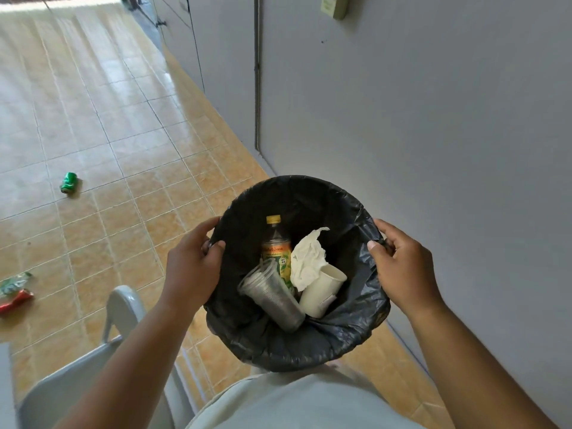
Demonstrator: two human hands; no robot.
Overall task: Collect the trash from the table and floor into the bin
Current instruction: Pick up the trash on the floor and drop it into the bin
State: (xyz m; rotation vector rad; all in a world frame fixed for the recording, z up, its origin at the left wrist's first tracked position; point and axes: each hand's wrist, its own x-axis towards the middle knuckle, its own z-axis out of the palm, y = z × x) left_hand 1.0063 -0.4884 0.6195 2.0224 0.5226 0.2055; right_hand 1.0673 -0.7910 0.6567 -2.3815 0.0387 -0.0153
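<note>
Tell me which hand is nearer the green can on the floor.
Left. The left hand grips the bin's left rim, on the side toward the green can, which lies on the tiles farther left. The right hand grips the opposite rim, by the wall.

1. We see a floor (130,168) of orange-beige tiles with pale grout lines, glossy enough to show reflections.
2. Bright light falls on the floor at the top left and washes the tiles nearly white there.
3. On the right stands a plain grey wall (433,134); a thin dark pipe (256,72) runs down it.
4. A small beige box (335,6) is fixed high on this wall.
5. At the lower left we see a grey plastic chair (123,308).
</note>
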